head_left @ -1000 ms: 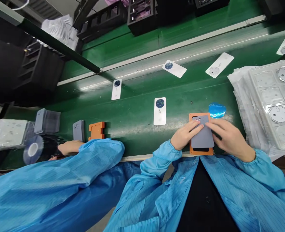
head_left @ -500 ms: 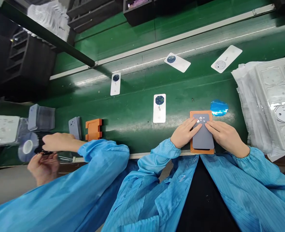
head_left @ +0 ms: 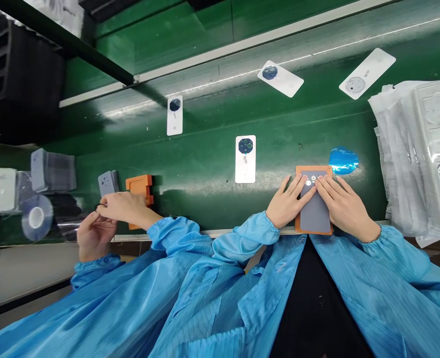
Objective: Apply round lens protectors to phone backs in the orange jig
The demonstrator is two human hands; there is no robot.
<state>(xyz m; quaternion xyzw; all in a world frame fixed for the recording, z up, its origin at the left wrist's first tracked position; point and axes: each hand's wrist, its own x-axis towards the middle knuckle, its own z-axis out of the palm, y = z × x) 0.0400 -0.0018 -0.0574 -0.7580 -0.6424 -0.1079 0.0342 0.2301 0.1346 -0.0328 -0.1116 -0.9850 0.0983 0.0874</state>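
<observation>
At the bench's front edge lies a grey phone-shaped panel [head_left: 314, 211] with several holes near its top, set in an orange fixture [head_left: 302, 228]. My left hand [head_left: 287, 201] rests on the panel's left upper part, its fingers stretched out over the fixture's edge. From the other side my right hand [head_left: 345, 206] lies with spread fingers on the upper right of the panel. Both sets of fingertips nearly meet beside the holes, and partly cover them. Just behind the fixture is a shiny blue film piece [head_left: 343, 160].
White phone-shaped panels [head_left: 245, 169] lie scattered on the green bench. Clear plastic trays [head_left: 431, 149] are stacked at right. On the left, a co-worker's hands [head_left: 125, 206] work near a tape roll [head_left: 37, 218], another orange fixture [head_left: 139, 185] and grey panels [head_left: 57, 171].
My right hand's fingers have flattened out further over the panel, and my left fingers have spread. The co-worker's hands have moved right, away from the tape roll. The view has shifted slightly.
</observation>
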